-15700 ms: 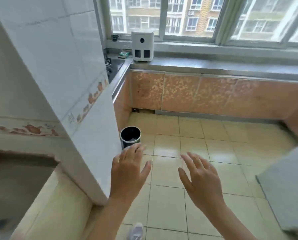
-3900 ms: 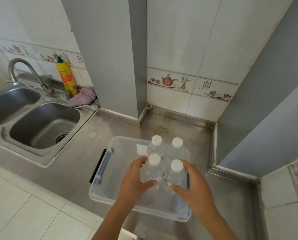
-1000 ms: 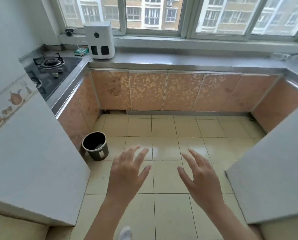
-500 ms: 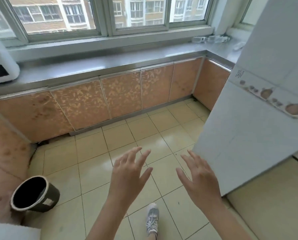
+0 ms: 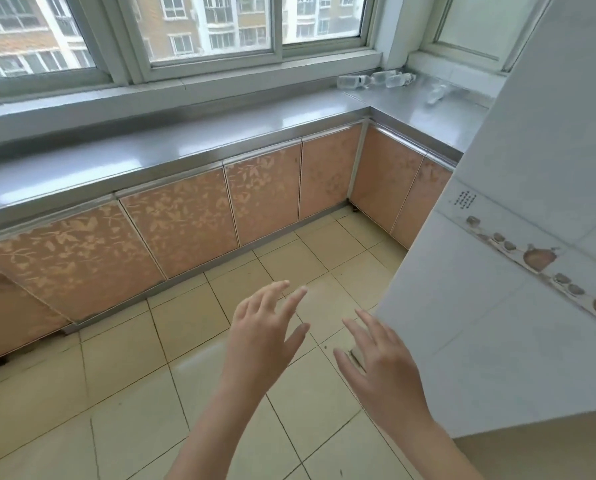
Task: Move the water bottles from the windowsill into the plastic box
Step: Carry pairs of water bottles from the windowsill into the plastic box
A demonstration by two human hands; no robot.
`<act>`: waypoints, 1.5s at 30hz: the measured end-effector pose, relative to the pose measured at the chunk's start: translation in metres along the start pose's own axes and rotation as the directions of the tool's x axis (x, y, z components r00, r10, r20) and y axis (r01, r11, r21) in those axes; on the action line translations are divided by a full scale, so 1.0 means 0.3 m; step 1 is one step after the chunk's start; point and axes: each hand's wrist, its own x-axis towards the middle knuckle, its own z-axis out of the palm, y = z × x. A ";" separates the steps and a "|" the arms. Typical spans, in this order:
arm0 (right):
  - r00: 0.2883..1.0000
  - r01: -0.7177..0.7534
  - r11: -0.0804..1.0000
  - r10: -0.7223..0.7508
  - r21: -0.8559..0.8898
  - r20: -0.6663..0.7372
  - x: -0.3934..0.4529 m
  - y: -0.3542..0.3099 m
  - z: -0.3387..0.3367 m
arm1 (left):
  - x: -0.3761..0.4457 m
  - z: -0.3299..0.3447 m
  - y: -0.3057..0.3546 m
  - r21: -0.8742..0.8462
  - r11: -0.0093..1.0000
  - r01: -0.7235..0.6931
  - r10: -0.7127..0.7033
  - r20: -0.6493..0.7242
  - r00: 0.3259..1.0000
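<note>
Several clear water bottles [image 5: 376,79] lie on their sides at the far right end of the windowsill [image 5: 220,88], in the corner under the window. One more clear bottle [image 5: 437,93] lies on the steel counter just right of them. My left hand [image 5: 263,336] and my right hand [image 5: 381,365] are held out over the floor, fingers spread, holding nothing, far short of the bottles. The plastic box is out of view.
A steel counter [image 5: 185,147] on orange cabinets [image 5: 185,223] runs under the window and turns the corner at the right. A white tiled wall block [image 5: 518,271] juts in on the right. Beige floor tiles [image 5: 116,375] lie between me and the counter.
The view has swung right and closer to the counter; the black bin and the white appliance have left the frame. The bottles appear nearer. Both hands stay open and empty.
</note>
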 end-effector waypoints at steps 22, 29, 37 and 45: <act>0.994 0.101 0.995 -0.102 0.022 0.042 1.392 0.311 0.173 | 1.275 0.414 -0.250 0.051 0.995 0.083 -0.084 0.015 0.996; 0.999 0.048 0.998 -0.048 0.030 0.019 1.780 0.332 0.298 | 1.652 0.536 -0.430 0.035 0.997 0.065 -0.068 0.086 0.994; 0.989 -0.127 0.990 0.122 -0.063 -0.082 2.262 0.376 0.395 | 2.214 0.720 -0.643 -0.025 0.992 -0.123 0.125 0.204 0.971; 0.937 -0.324 0.943 0.310 -0.070 -0.158 2.621 0.492 0.373 | 2.690 0.882 -0.658 -0.101 0.961 -0.258 0.276 0.285 0.918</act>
